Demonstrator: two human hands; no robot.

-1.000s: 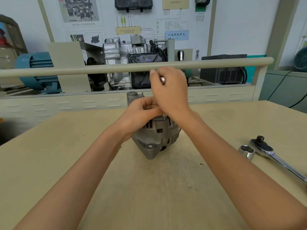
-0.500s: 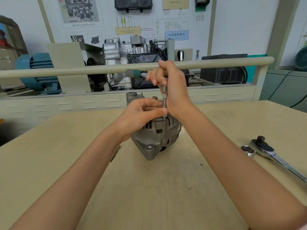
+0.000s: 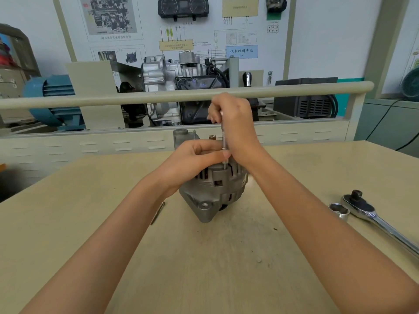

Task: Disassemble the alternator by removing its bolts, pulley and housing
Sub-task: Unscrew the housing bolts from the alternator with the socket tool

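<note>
Your right grip (image 3: 233, 123) curls round the upright screwdriver (image 3: 224, 141) while your left grip (image 3: 195, 159) just below pinches its shaft, steadying the tip on the alternator (image 3: 215, 189) bolt.

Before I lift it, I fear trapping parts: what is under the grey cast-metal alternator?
The grey cast-metal alternator stands on the beige wooden table. A dark rounded part shows beneath its right edge. The rest underneath is hidden by the body.
</note>
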